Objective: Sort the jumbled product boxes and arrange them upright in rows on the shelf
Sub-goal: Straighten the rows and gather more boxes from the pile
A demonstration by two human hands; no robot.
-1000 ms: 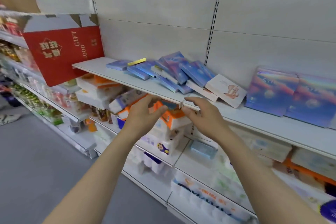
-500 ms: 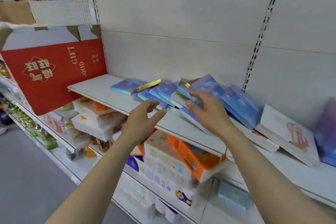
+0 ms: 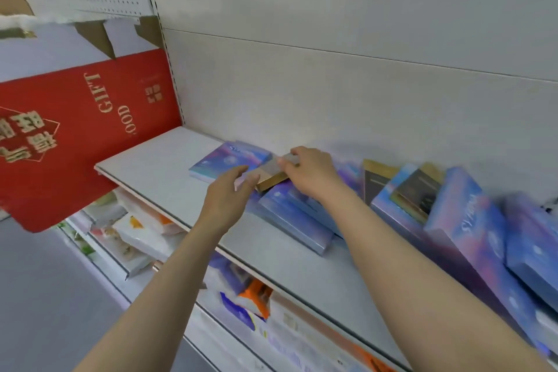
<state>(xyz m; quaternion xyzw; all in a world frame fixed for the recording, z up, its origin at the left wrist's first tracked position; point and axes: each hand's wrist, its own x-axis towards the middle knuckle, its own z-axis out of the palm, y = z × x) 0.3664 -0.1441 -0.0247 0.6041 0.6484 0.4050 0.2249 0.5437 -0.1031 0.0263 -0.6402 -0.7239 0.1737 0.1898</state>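
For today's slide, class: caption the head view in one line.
Right hand grips a gold box among jumbled blue boxes; left hand reaches, open.

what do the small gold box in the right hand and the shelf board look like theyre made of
Gold box: probably thin cardboard with a metallic gold foil finish; it has sharp folded edges and a dull sheen. The right hand grips its far end. Shelf board: likely painted sheet metal, matte pale grey, with a thin flat edge; the material underneath cannot be confirmed.

The right hand (image 3: 314, 174), which lay on the blue boxes half a second ago, now grips the gold box (image 3: 273, 174) at the far left of the pile. The left hand (image 3: 228, 196) reaches closer, fingertips beside it.
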